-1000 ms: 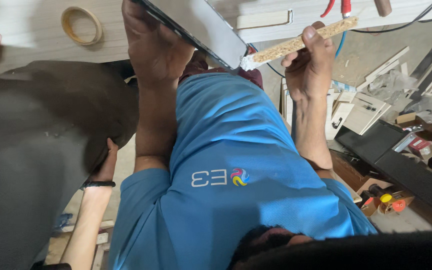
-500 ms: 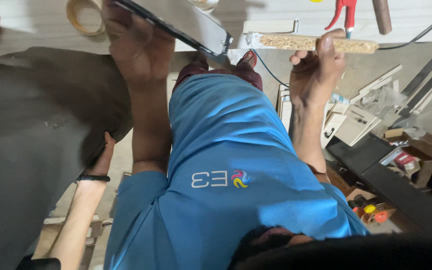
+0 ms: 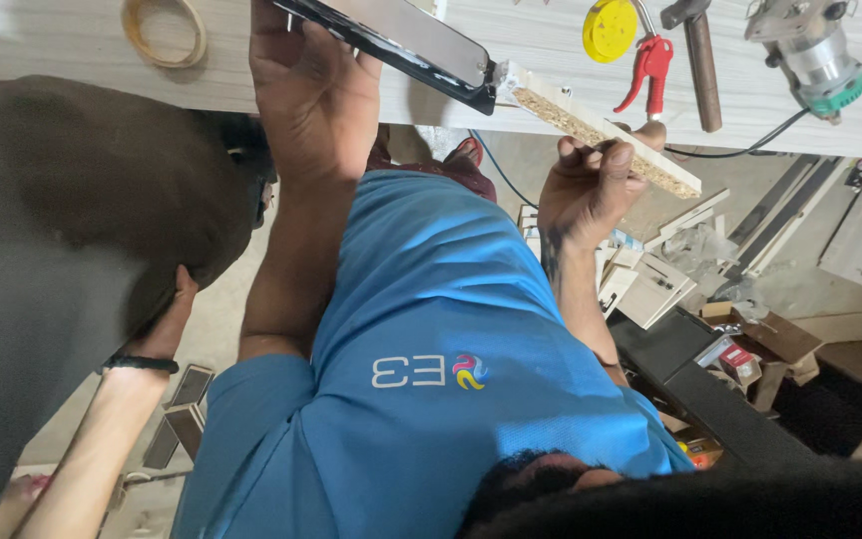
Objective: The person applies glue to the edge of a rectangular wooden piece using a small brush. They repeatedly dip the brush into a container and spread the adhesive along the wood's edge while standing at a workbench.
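Left hand (image 3: 316,95) grips dark flat tool (image 3: 401,45); right hand (image 3: 591,190) clenches chipboard strip (image 3: 601,140) – best kept steady, tool flush at strip's end – over desk (image 3: 511,50).

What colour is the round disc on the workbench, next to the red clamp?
Yellow: the disc lies beside the red clamp, clearest in the head view.

A tape roll (image 3: 163,30), yellow disc (image 3: 610,30), red clamp (image 3: 649,68) and hammer (image 3: 699,60) lie on the worktop (image 3: 551,60). A router (image 3: 810,55) stands near its right edge. Cardboard boxes (image 3: 750,349) sit on the floor.
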